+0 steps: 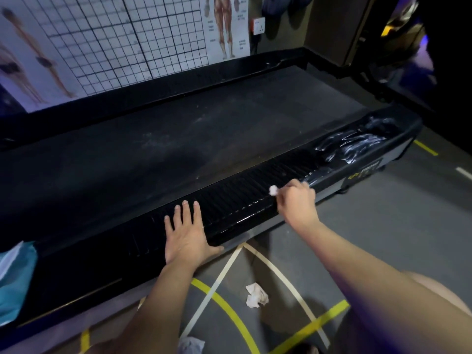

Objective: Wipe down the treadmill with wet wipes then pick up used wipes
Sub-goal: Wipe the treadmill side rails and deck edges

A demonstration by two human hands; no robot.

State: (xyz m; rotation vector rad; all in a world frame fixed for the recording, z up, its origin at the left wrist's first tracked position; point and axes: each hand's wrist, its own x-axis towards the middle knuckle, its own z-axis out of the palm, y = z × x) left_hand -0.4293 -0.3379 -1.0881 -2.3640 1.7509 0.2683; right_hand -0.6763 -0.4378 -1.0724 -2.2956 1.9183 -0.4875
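My right hand (296,200) pinched small balled white wet wipe (273,190), soft, light, on black ribbed treadmill side rail (229,200); my left hand (185,233) flat, fingers spread, on rail.

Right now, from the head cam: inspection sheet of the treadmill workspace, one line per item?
Surface: treadmill belt dusty, with pale smears; ribbed side rail has a wet sheen toward its right end.
Job's things: wipe bunched in the right hand; crumpled used wipe on the floor beside the rail; teal pack at the left edge, contents unclear.
Clutter: pale crumpled item at the bottom edge, cannot tell what.
Hands: left hand flat on the side rail; right hand grips the wipe at the rail.
Cables: nothing seen.
Surroundings: grid chart, anatomy poster, wall socket; floor tape in yellow and white.
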